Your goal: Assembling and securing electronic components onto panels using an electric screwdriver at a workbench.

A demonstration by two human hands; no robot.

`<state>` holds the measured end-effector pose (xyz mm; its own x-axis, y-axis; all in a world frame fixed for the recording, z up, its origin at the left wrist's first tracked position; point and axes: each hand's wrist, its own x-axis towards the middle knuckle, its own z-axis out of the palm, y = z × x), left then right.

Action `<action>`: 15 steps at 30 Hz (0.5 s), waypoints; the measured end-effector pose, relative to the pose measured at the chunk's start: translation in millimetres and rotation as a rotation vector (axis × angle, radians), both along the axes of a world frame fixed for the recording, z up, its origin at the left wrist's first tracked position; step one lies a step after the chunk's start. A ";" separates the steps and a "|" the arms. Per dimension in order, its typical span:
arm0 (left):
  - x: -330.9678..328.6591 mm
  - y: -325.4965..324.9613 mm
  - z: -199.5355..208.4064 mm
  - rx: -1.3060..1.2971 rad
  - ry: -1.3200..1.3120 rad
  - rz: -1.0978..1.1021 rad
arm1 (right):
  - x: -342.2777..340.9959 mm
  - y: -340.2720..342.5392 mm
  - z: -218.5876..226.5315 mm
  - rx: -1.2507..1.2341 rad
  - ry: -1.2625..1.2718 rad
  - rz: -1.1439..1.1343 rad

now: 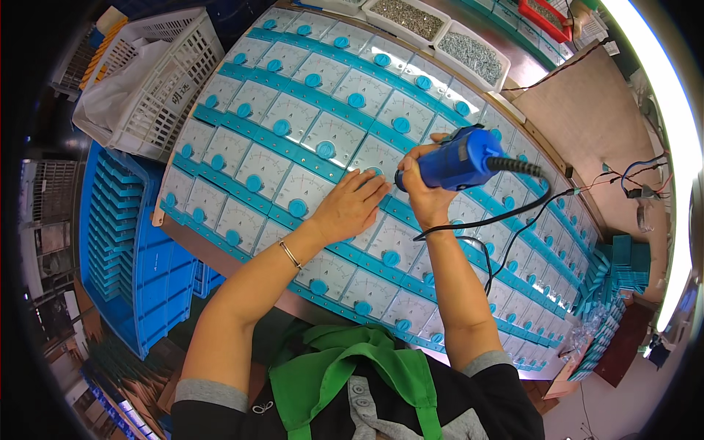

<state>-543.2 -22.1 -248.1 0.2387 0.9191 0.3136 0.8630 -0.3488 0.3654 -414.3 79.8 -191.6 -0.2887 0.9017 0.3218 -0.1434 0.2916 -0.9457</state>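
Note:
Rows of ammeters with white dials, teal strips and round teal knobs cover a wide board. My right hand (429, 187) is wrapped round a blue corded electric screwdriver (458, 160), its narrow end pointing left toward the ammeter by my left fingertips. The tool's tip is hidden at the hand, so I cannot tell whether it touches a screw. My left hand (353, 207) lies palm down, fingers stretched out, on the ammeters near a teal knob (375, 173). Nothing shows in its grasp.
A black cable (506, 214) loops from the screwdriver over the ammeters. Screws fill white trays (473, 55) along the far edge. At left stand a white plastic basket (158, 95) and a blue crate (158, 275) with stacked teal parts. More teal parts (629, 260) lie at right.

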 end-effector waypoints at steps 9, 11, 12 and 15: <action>0.9 -0.8 0.3 0.001 0.052 -0.007 | -10.0 3.5 25.2 -0.186 0.078 -0.092; 0.2 -2.2 -0.3 0.015 0.053 -0.014 | -16.5 0.4 33.6 -0.120 0.152 -0.142; -0.7 -0.9 0.1 0.016 0.071 -0.011 | -19.7 2.1 34.3 -0.122 0.136 -0.142; -0.1 0.5 1.3 -0.020 0.078 -0.028 | -34.8 -3.7 37.1 -0.152 0.145 -0.139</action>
